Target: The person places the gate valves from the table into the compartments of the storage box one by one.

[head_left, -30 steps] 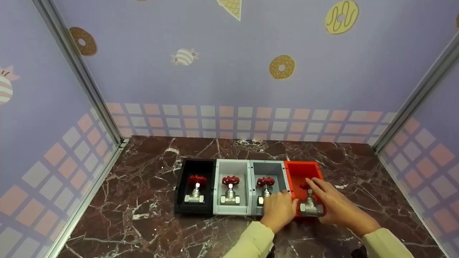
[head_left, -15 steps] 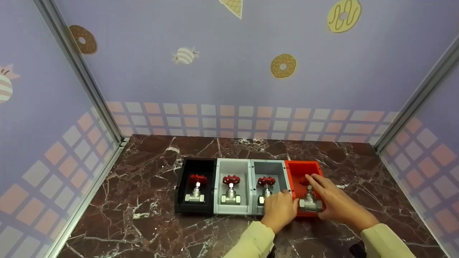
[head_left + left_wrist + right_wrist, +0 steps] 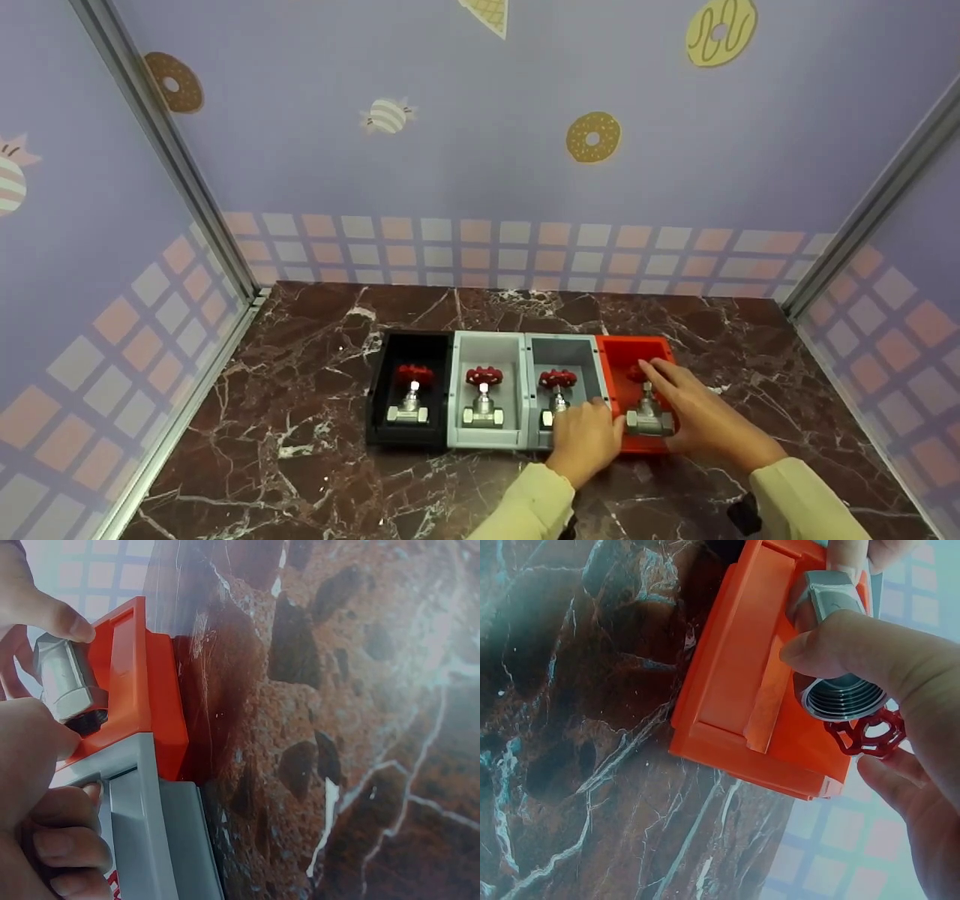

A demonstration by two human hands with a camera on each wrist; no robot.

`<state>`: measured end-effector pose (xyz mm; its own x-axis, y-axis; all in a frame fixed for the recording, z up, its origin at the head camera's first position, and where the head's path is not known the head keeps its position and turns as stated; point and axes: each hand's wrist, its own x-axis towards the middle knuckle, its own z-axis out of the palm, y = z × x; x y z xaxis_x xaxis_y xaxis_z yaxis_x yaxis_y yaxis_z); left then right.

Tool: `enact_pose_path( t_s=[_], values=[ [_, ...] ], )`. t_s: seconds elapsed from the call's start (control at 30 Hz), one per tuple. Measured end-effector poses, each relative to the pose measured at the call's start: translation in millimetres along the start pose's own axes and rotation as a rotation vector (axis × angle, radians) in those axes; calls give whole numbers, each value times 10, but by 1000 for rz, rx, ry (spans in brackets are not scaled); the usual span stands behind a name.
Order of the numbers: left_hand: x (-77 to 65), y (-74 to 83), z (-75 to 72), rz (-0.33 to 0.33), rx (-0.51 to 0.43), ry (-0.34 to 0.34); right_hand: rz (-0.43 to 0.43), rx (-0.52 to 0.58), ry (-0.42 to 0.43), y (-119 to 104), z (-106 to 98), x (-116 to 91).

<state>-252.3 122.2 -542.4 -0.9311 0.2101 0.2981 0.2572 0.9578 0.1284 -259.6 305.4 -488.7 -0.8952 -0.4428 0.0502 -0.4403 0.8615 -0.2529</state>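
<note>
My right hand (image 3: 705, 416) holds a metal gate valve (image 3: 649, 420) with a red handwheel (image 3: 870, 731) at the red box (image 3: 634, 351). In the right wrist view the thumb lies on the valve's metal body and the fingers reach toward the wheel. The valve tilts, its threaded end facing that camera. My left hand (image 3: 586, 442) grips the wall of the blue-grey box (image 3: 135, 821) beside the red one, its fingers curled inside and its thumb over the edge near the valve. Another valve (image 3: 557, 382) stands in that box, partly hidden by the left hand.
To the left, a white box (image 3: 487, 349) and a black box (image 3: 416, 349) join the row, each with a red-wheeled valve inside. The row stands on a dark red marble-patterned tabletop (image 3: 300, 465). Patterned panels (image 3: 480, 180) enclose the back and sides.
My right hand and the valve have shifted slightly away from me, farther over the red box. The left hand has stayed in place on the blue-grey box.
</note>
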Motion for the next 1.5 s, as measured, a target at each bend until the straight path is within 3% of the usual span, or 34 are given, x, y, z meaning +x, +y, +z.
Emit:
enact_pose_path(
  t_s=[0.3, 0.77, 1.1, 1.33, 1.5],
  values=[
    [-3, -13, 3, 2, 14, 8, -53, -21, 29, 59, 18, 80],
    [9, -15, 5, -8, 9, -1, -36, -3, -2, 51, 80, 164],
    [4, -19, 2, -11, -2, -8, -25, 46, -74, 49, 95, 219],
    [-13, -11, 5, 6, 2, 0, 84, 86, -192, 61, 47, 262],
    [-16, -2, 1, 5, 5, -5, 78, 88, -209, 97, 26, 272]
  ],
)
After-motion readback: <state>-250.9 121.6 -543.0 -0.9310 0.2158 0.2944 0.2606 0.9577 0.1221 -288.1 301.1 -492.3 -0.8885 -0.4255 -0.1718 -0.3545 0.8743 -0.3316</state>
